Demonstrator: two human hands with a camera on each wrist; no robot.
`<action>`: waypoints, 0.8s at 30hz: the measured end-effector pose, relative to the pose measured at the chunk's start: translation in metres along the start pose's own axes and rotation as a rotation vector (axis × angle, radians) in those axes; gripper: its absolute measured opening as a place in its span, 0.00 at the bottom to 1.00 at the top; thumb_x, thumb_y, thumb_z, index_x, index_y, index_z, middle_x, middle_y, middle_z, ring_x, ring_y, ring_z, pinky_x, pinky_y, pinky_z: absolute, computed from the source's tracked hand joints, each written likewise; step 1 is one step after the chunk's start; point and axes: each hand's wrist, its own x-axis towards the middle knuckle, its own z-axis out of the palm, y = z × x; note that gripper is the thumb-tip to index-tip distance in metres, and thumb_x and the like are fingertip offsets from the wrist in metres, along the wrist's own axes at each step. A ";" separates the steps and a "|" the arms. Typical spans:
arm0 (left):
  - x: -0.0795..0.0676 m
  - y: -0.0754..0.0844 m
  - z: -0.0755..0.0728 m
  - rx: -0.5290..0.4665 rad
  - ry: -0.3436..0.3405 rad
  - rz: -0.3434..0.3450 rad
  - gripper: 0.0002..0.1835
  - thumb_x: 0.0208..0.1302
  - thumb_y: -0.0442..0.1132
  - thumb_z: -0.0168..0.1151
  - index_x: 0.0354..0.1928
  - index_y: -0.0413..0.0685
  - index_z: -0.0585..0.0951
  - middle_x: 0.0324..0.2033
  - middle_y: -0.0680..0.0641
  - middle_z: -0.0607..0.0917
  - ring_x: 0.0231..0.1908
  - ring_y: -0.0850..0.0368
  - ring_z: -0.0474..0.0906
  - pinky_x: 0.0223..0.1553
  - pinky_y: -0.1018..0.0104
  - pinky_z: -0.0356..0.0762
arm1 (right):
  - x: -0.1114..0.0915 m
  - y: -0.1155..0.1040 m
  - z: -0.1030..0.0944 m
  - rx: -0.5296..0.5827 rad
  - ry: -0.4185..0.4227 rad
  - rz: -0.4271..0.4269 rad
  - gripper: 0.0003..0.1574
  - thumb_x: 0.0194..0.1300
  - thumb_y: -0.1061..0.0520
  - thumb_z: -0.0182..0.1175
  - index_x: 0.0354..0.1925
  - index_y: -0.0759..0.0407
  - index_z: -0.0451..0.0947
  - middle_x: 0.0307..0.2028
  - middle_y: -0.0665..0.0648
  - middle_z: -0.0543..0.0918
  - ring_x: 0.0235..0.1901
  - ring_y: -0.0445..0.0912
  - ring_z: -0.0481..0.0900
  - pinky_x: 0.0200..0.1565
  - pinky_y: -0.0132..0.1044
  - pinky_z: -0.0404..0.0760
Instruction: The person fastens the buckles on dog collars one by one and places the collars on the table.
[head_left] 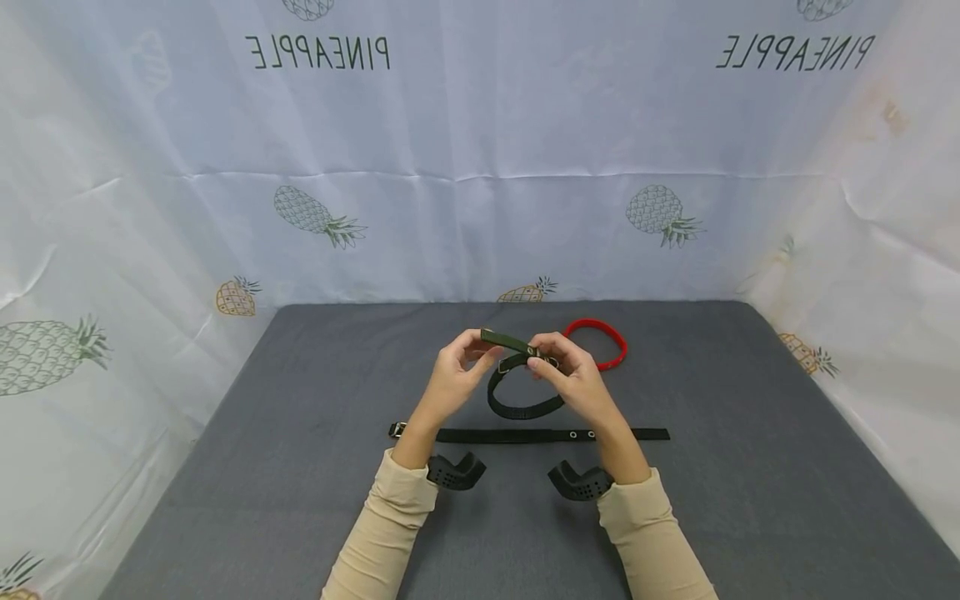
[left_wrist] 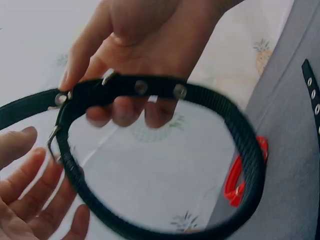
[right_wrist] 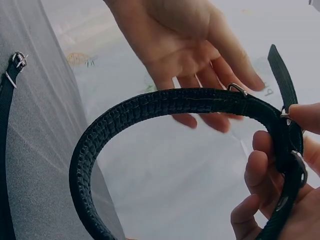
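A dark green-black collar (head_left: 525, 412) with metal eyelets hangs in a loop between both hands, its buckle fastened near the top. My right hand (head_left: 577, 379) pinches it beside the buckle (right_wrist: 300, 167), thumb on one side and curled fingers on the other. The strap's free tail (head_left: 504, 340) sticks out past the buckle toward the left. My left hand (head_left: 452, 375) is close to that tail and the loop, its fingers (left_wrist: 37, 197) spread and loosely bent, not closed round the strap. In the right wrist view, the left fingers extend behind the collar's band.
A red collar (head_left: 620, 358) lies looped on the grey table (head_left: 300, 500), behind the right hand. Beneath the forearms a second black collar (head_left: 510, 436) is stretched flat, buckle to the left and eyelets to the right. A white pineapple-print curtain (head_left: 450, 233) stands behind.
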 end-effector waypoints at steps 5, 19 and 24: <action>0.000 -0.001 0.007 -0.049 -0.080 -0.044 0.13 0.71 0.36 0.54 0.51 0.33 0.76 0.45 0.31 0.82 0.44 0.55 0.83 0.51 0.65 0.80 | 0.000 0.000 0.001 -0.013 -0.032 0.011 0.13 0.69 0.65 0.54 0.49 0.73 0.71 0.36 0.45 0.78 0.31 0.40 0.78 0.40 0.29 0.80; -0.002 0.000 0.026 -0.229 -0.076 -0.035 0.11 0.71 0.33 0.52 0.45 0.27 0.74 0.25 0.55 0.76 0.25 0.67 0.71 0.31 0.74 0.72 | 0.001 0.003 0.006 0.037 0.007 0.056 0.14 0.70 0.65 0.52 0.51 0.74 0.70 0.39 0.40 0.77 0.42 0.33 0.74 0.47 0.28 0.77; -0.002 -0.002 0.027 -0.238 -0.068 -0.051 0.11 0.71 0.32 0.52 0.45 0.26 0.74 0.27 0.49 0.75 0.25 0.67 0.69 0.30 0.74 0.71 | 0.001 0.003 0.008 0.063 0.024 0.085 0.15 0.71 0.64 0.52 0.51 0.74 0.70 0.39 0.39 0.76 0.41 0.34 0.74 0.47 0.29 0.76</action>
